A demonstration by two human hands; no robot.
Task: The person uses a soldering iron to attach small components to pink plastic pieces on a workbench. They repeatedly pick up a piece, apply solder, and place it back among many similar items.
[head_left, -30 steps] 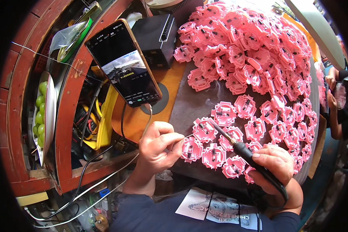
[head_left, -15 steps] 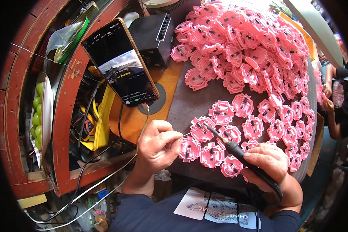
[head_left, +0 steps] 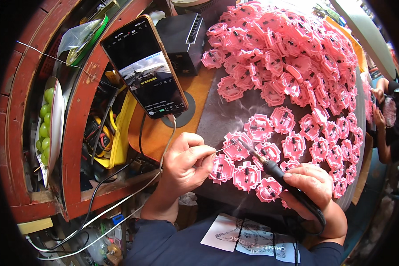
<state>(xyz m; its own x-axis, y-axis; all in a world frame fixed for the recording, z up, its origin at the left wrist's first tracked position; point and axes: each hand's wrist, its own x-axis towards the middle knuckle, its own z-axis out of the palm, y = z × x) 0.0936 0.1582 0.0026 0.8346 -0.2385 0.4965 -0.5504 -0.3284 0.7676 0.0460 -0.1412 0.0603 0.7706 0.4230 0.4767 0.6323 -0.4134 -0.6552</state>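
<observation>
My left hand (head_left: 187, 163) pinches a thin solder wire (head_left: 227, 146) between thumb and fingertips. The wire reaches over a pink plastic housing (head_left: 233, 153) with a small dark part in it. In my right hand (head_left: 314, 185) is a soldering iron (head_left: 273, 170) with a black handle, its tip slanting down to the same housing and meeting the wire's end. Wisps of smoke curl up around the tip. More pink housings (head_left: 247, 176) lie spread in rough rows beside both hands on the dark work surface (head_left: 215, 106).
A tall heap of pink housings (head_left: 288, 48) covers the far side. At left, a phone (head_left: 148, 75) on a stand, a black box (head_left: 178, 42), a yellow bin (head_left: 122, 137) and green grapes (head_left: 44, 128) on a plate. Another person's hand (head_left: 378, 117) shows at far right.
The solder wire now extends farther over the housing to the iron's tip, and smoke has appeared. The whole view has shifted slightly; both hands keep their grips.
</observation>
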